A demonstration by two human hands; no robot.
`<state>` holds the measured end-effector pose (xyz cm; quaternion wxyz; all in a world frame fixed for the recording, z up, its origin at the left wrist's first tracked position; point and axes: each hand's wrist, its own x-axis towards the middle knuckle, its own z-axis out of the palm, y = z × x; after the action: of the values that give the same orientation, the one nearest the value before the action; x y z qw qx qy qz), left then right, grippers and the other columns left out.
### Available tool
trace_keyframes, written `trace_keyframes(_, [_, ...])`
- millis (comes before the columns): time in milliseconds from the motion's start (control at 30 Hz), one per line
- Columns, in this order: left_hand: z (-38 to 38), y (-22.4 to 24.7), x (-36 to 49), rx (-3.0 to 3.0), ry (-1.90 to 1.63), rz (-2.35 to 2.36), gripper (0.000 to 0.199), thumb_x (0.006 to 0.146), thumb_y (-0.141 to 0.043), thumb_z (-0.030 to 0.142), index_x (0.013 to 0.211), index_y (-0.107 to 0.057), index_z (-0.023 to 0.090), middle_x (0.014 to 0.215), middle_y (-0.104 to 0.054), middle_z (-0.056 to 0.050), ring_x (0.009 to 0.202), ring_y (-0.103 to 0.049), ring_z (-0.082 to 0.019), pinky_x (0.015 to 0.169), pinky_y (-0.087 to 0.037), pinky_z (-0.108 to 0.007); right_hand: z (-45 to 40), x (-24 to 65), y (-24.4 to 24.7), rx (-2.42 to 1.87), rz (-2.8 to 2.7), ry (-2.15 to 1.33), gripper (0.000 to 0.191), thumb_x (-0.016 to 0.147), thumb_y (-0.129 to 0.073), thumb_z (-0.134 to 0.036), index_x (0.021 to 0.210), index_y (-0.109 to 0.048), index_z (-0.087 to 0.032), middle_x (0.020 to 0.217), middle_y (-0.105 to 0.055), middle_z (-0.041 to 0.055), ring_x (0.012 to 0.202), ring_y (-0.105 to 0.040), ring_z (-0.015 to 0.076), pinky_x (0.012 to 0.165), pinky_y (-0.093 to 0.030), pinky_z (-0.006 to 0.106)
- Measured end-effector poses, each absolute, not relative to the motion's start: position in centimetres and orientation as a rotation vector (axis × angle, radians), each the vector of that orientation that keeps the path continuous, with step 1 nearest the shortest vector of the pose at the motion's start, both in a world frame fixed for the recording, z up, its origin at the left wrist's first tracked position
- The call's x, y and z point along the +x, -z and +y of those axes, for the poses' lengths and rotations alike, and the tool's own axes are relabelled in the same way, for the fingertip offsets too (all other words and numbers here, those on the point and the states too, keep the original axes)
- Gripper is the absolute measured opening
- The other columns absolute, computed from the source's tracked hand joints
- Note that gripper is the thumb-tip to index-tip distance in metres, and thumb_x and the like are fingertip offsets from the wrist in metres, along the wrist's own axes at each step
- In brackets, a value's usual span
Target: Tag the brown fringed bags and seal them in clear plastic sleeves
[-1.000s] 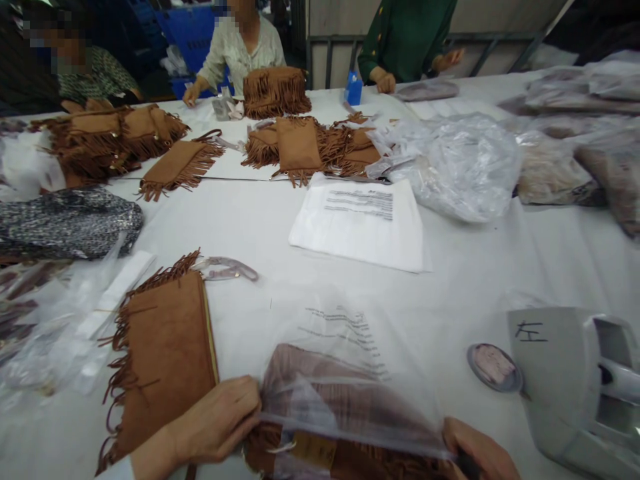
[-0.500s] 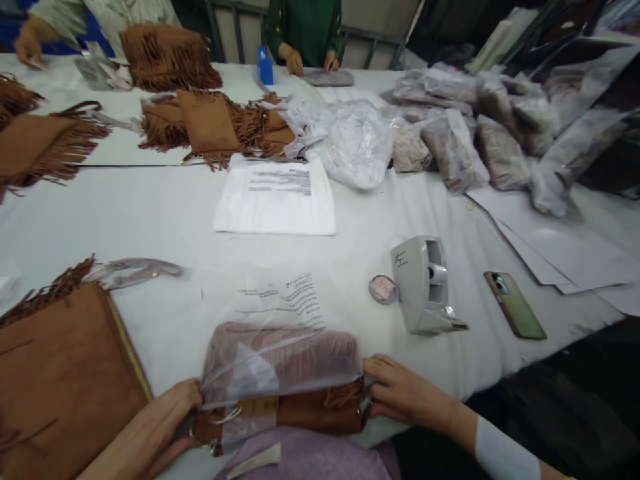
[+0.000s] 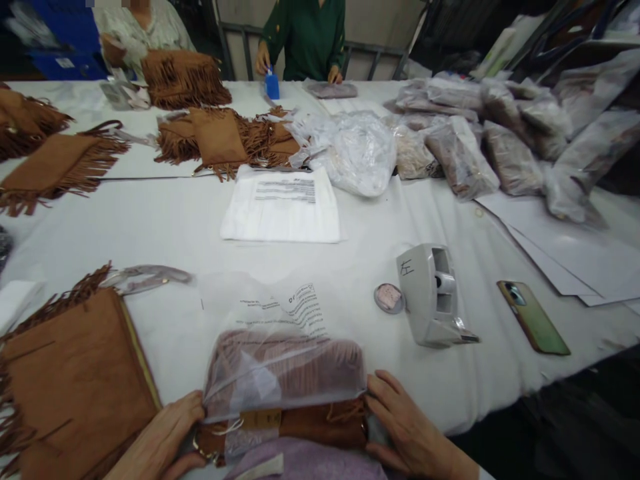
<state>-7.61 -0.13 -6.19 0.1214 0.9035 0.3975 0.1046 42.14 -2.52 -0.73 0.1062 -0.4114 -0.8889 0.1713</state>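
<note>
Close in front of me lies a brown fringed handbag (image 3: 305,427), partly inside a clear printed plastic bag (image 3: 293,370). The fringe shows through the plastic, while the near edge, with a yellowish tag (image 3: 261,419) and metal hardware, sticks out of the opening. My left hand (image 3: 167,433) grips the plastic bag's left corner, its thumb by the handbag's end. At the opposite corner, my right hand (image 3: 407,427) has its fingers closed on the plastic, against the handbag's right end. Fingertips of both hands are partly hidden.
Left of my hands lies a larger brown fringed bag (image 3: 80,387). To the right are a grey tape dispenser (image 3: 425,293), a small round dish (image 3: 389,298) and a phone (image 3: 533,317). Ahead sit white printed bags (image 3: 280,213) and several wrapped bags (image 3: 463,157). Two people work across the table.
My hands keep their hold at both sides of the plastic bag, with little visible movement. The view has shifted slightly. Across the table, the green-sleeved person's hand has moved to the blue object.
</note>
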Motion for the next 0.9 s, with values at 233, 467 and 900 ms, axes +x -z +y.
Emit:
trace_keyframes(233, [0.0,6.8,-7.1,2.591,-0.422,1.177,0.061,0.078,-0.067,0.04,0.132,-0.042,0.027,0.125,-0.063,-0.01,0.112,-0.062,-0.025,0.092,-0.054,-0.031,-3.1,42.7,2.2,-1.164,-2.622,-0.333,0.061,0.078,-0.063,-0.054,0.12,-0.055,-0.01,0.116,-0.06,0.0186,0.116,-0.049,0.0295,0.102,-0.04,0.047])
trace_keyframes(467, [0.4,5.1,-6.1,2.509,-0.472,1.212,0.059,0.078,-0.068,0.037,0.131,-0.044,0.032,0.122,-0.065,-0.007,0.107,-0.065,-0.025,0.09,-0.055,-0.029,-3.3,42.3,2.9,-1.229,-2.558,-0.068,0.037,0.085,-0.054,-0.026,0.118,-0.055,-0.01,0.112,-0.062,0.0178,0.107,-0.055,0.0271,0.09,-0.05,0.041])
trace_keyframes(900, [2.2,5.3,-3.5,2.388,-0.621,1.327,0.026,0.086,-0.058,0.029,0.111,-0.051,0.026,0.108,-0.066,-0.007,0.1,-0.065,-0.02,0.085,-0.055,-0.026,0.9,40.0,5.3,-1.484,-2.253,-0.234,0.025,0.091,-0.04,-0.017,0.108,-0.058,-0.02,0.087,-0.059,0.0063,0.076,-0.059,0.0174,0.065,-0.051,0.024])
